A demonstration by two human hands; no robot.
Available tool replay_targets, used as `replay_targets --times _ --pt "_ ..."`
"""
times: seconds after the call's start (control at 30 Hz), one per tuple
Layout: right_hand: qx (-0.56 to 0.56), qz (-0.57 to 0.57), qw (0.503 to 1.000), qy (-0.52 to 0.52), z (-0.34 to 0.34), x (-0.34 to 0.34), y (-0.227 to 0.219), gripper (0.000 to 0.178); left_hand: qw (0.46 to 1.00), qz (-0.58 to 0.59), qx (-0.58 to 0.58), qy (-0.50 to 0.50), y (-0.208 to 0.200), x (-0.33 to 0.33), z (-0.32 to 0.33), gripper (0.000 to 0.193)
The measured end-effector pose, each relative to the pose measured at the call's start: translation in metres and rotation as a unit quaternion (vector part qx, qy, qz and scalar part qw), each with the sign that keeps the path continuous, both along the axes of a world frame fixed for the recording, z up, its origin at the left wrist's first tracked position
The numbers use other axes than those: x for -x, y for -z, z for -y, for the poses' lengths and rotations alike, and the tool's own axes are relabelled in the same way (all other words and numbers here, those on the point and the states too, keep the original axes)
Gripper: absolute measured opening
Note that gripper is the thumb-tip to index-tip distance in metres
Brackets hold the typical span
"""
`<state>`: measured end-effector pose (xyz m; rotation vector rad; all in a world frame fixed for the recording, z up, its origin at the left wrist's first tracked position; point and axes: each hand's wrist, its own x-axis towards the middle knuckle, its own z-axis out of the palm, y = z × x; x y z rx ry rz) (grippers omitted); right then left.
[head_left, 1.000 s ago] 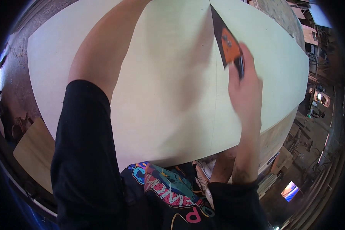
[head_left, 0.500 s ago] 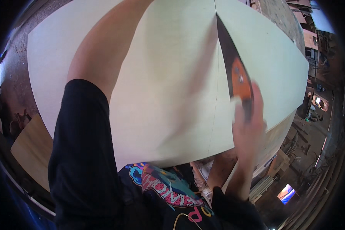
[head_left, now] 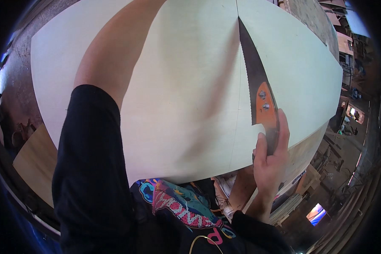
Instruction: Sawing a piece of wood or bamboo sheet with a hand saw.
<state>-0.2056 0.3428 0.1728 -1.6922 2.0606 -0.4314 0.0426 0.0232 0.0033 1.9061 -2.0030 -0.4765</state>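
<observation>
A large pale sheet of plywood [head_left: 178, 97] lies in front of me. My right hand [head_left: 271, 163] is wrapped round the handle of a handsaw [head_left: 252, 63] with an orange and dark grip fixed by bolts. The toothed blade slants up and left, and its tip meets a thin dark line running lengthwise down the sheet. Beyond the tip the line looks like a cut; nearer me it is a fainter mark. My left forearm reaches across the left part of the sheet to the top edge of the picture, where the hand is out of sight.
Another wooden board [head_left: 40, 163] leans at the lower left. A worn work surface [head_left: 313, 21] shows past the sheet's far right edge. Strips of wood [head_left: 288, 209] and offcuts lie on the floor at the lower right, with workshop clutter farther off.
My right hand has drawn the saw back toward me and down, so more blade shows above the sheet. My left arm has stayed in nearly the same place.
</observation>
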Motion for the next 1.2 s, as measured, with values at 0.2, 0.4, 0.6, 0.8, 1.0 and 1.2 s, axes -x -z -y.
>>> replay_targets --times 0.2,0.4,0.6,0.8,1.0,1.2 --pt "-0.018 -0.092 0.995 -0.035 0.138 -0.015 0.043 0.057 1.000 0.011 0.006 0.003 -0.008 0.005 0.016 0.073" --pt "-0.006 -0.027 0.999 -0.025 0.058 -0.016 0.031 0.059 1.000 0.013 -0.020 -0.004 -0.004 -0.014 0.005 0.071" --pt "-0.034 -0.039 0.999 0.001 -0.027 0.004 -0.011 0.055 1.000 -0.015 0.011 0.004 -0.003 0.000 0.005 0.070" --pt "-0.038 -0.067 0.997 -0.008 -0.027 -0.001 -0.010 0.055 1.000 -0.012 0.009 0.001 0.001 -0.003 0.007 0.069" --pt "-0.048 -0.049 0.997 -0.018 0.029 -0.011 0.007 0.060 1.000 0.000 0.004 -0.003 -0.008 -0.012 0.001 0.069" --pt "-0.035 -0.079 0.995 -0.040 0.162 -0.023 0.047 0.052 1.000 -0.020 0.020 -0.002 0.005 0.009 0.006 0.070"
